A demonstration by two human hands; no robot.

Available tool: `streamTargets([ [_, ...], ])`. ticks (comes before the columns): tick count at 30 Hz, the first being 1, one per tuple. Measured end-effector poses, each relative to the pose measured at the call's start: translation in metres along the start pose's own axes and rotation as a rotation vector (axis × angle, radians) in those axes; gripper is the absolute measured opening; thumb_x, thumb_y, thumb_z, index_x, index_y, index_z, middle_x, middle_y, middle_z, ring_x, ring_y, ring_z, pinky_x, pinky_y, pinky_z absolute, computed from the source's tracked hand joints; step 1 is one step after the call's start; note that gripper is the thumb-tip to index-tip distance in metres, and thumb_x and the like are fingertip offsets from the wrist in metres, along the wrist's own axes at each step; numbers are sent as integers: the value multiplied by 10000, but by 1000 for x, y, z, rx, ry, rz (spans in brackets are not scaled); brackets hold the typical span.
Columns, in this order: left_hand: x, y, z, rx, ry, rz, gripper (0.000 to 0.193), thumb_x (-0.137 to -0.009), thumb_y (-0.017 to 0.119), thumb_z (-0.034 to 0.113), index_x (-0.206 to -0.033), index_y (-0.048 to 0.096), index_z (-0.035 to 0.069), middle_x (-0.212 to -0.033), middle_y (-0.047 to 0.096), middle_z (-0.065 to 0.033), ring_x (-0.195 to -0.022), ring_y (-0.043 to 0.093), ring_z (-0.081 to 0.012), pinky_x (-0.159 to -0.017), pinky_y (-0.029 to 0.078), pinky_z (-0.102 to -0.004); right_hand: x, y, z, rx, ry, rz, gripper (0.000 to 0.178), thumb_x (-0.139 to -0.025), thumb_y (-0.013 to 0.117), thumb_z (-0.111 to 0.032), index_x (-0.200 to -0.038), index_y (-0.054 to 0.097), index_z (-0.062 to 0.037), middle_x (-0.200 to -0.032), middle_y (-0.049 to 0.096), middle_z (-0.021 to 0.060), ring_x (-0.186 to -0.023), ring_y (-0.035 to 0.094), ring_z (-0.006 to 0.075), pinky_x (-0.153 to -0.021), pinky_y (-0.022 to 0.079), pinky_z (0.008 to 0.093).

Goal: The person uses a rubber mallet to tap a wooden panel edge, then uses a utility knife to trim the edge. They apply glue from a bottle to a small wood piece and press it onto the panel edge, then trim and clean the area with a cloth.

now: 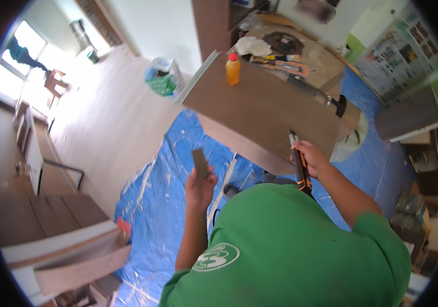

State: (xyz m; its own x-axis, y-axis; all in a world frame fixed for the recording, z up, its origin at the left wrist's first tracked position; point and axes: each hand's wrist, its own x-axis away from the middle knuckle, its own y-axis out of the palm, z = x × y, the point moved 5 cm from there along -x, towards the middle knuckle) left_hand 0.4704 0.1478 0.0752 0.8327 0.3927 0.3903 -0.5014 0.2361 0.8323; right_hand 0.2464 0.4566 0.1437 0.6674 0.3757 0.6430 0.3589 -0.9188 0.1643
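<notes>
My left hand [199,190] is closed around the lower end of a small flat grey-brown strip [199,159], held upright above the blue sheet. To the right, my right hand [312,156] grips a black and orange utility knife [301,169]. Its metal tip points away from me, over the near edge of a brown wood-look panel [265,107]. A bottle of orange drink [233,70] with a red cap stands at the panel's far left. Whether the knife blade is out is too small to tell.
Blue plastic sheeting [178,148] covers the floor around my feet. Tools, among them an orange and grey one [290,67], lie along the panel's far right side. A white and green bag [162,79] stands on the floor beyond. Brown boards [60,215] are stacked at the left.
</notes>
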Motion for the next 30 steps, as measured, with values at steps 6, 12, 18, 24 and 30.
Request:
streamTargets([
  [6,1,102,5,8,-70,-350,470,-1070,520,423,-1308,610,28,-1063,736,-135,-929,652,-253,-891,509,-412,16,-21,-3,-105,29,-58,203,-1040,642,-261,-1044,604,-62,-821,650,77,-761,655,182,-706,539,326],
  [12,-5,149,-27,-26,-98,-324,484,-1045,554,415,-1353,572,42,-1004,739,-131,-832,580,-259,-837,448,-412,16,-56,-2,-185,83,-118,207,-1009,685,-219,-1150,586,-104,-825,669,96,-736,657,195,-689,556,330],
  [18,-27,185,-82,-168,-94,-328,458,-1056,549,419,-1339,583,61,-1102,734,-166,-874,612,-266,-881,475,-429,-10,-121,-8,-225,39,-139,219,-1013,689,-247,-1157,576,-126,-834,673,86,-744,659,203,-675,552,342],
  [24,-50,228,-147,-487,-103,-238,417,-1096,527,358,-1322,611,19,-1206,732,-180,-957,678,-234,-902,532,-386,-25,-195,-14,-360,12,-71,205,-977,739,-211,-1077,585,-120,-789,621,39,-680,629,182,-631,540,329],
  [30,-105,229,-216,-739,-137,-4,320,-1112,550,263,-1258,652,-2,-1090,730,-112,-902,693,-189,-811,558,-339,-29,-250,-24,-450,-45,30,236,-851,740,-74,-957,534,-120,-744,571,17,-604,593,177,-574,485,327],
])
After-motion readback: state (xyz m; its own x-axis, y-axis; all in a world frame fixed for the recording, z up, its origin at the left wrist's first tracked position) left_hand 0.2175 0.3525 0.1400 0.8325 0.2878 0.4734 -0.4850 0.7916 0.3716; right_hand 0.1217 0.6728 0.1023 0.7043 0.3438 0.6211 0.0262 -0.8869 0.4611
